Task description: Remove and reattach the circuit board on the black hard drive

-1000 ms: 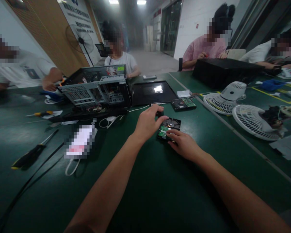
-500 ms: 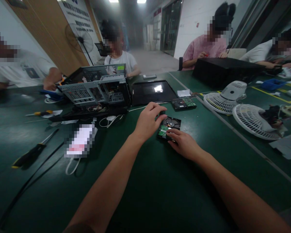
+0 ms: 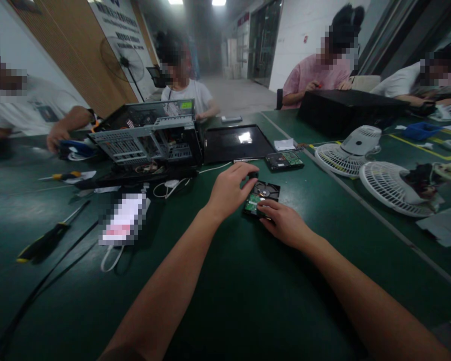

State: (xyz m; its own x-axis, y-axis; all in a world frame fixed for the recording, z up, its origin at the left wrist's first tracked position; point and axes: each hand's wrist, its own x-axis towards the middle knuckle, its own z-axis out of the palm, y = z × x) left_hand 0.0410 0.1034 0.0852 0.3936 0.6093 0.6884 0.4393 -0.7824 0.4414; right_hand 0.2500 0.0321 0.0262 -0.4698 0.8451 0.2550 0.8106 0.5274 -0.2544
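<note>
On the green tabletop lies a hard drive, its green circuit board and round motor hub facing up. My right hand grips its near right corner, fingers over the board and thumb at the edge. Over the drive's far left corner, my left hand is closed in a pinch. A small dark piece shows at those fingertips, too little of it visible to name. Behind the drive lies a second hard drive, which neither hand touches.
An opened computer case and a black panel stand beyond my hands. Left are a phone, a screwdriver and a black cable. White fan parts and a black case lie right. Several people sit around.
My hands and the hard drive stay almost still. At the far left, a co-worker's hand has moved left and down beside a blue object.
</note>
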